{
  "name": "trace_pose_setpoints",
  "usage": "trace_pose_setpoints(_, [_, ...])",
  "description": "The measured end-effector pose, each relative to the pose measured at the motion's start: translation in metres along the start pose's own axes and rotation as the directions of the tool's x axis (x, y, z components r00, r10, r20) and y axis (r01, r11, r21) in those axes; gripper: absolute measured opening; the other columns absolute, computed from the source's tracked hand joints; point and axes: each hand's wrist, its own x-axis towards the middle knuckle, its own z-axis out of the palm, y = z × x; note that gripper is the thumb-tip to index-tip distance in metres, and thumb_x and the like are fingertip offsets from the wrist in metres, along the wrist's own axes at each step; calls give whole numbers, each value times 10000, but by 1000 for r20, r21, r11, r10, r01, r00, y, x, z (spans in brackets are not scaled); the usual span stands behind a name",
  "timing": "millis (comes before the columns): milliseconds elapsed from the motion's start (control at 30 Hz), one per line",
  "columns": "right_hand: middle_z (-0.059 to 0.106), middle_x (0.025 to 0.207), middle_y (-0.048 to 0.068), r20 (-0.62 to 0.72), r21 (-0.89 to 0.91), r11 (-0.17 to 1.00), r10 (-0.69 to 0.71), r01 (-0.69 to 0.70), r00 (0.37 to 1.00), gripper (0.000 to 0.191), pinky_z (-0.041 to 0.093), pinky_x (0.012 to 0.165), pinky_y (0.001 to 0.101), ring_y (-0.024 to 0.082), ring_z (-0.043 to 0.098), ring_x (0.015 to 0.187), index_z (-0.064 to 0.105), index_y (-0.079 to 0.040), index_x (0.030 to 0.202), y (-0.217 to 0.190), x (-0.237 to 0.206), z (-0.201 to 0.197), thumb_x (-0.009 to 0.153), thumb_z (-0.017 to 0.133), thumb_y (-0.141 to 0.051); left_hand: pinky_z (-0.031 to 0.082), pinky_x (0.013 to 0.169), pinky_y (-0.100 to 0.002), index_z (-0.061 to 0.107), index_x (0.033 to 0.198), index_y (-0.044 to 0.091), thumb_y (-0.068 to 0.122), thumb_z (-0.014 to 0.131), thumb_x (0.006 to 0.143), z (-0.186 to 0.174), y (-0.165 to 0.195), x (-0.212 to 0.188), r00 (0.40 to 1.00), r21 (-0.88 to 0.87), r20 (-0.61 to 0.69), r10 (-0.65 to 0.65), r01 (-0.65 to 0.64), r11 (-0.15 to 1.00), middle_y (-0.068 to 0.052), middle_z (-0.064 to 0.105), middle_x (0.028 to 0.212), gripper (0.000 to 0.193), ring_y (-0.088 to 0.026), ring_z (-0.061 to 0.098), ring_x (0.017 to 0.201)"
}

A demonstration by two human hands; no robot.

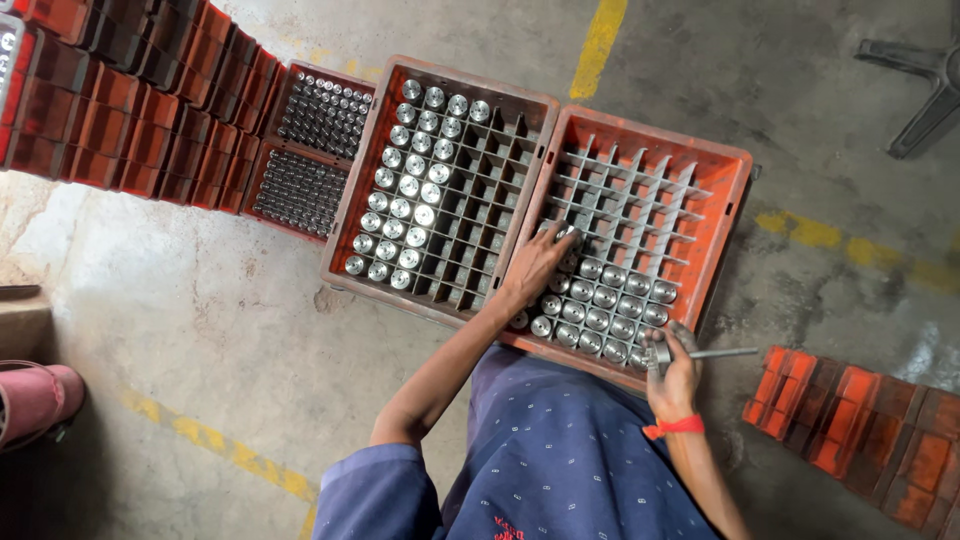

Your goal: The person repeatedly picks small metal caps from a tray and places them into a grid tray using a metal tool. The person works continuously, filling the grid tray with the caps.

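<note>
Two orange crates with grid dividers sit on the floor before me. The left crate (355, 190) holds several shiny metal cylinders in its left columns. The right crate (730, 200) has several of the same cylinders (605, 297) in its near rows. My left hand (538, 262) reaches into the right crate, fingers closed on one cylinder at the upper left of the filled cells. At the crate's near right corner my right hand (672, 372), with an orange band at the wrist, grips a slim metal tool (715, 353) that points right.
Stacks of orange crates (130, 110) stand at the upper left, and an open one (310, 150) filled with small metal parts lies beside them. More orange crates (860, 420) lie at the lower right. Yellow lines (600, 40) mark the concrete floor. A black stand base (925, 85) is at top right.
</note>
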Motion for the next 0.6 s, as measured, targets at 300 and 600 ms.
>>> trace_pose_setpoints(300, [687,975,64,-142,68,998,10,-1,990,147,567,876,363,221,705,953,624,-82,1206,34,-39,-14,1064,591,-68,530,883,-490,622,1178,90,156,760,881,-103,-129,62,930,-15,-261,-258,264,964,-165,680,1050,334,-384,630,1009])
trace_pose_setpoints(600, [697,1002,73,-237,77,995,-44,64,970,161,562,916,397,225,704,969,620,-71,1211,77,-74,0,1058,569,-69,534,769,-503,608,1157,38,318,836,779,-136,-221,113,910,101,-249,-332,365,925,-218,598,1115,523,-417,590,1023])
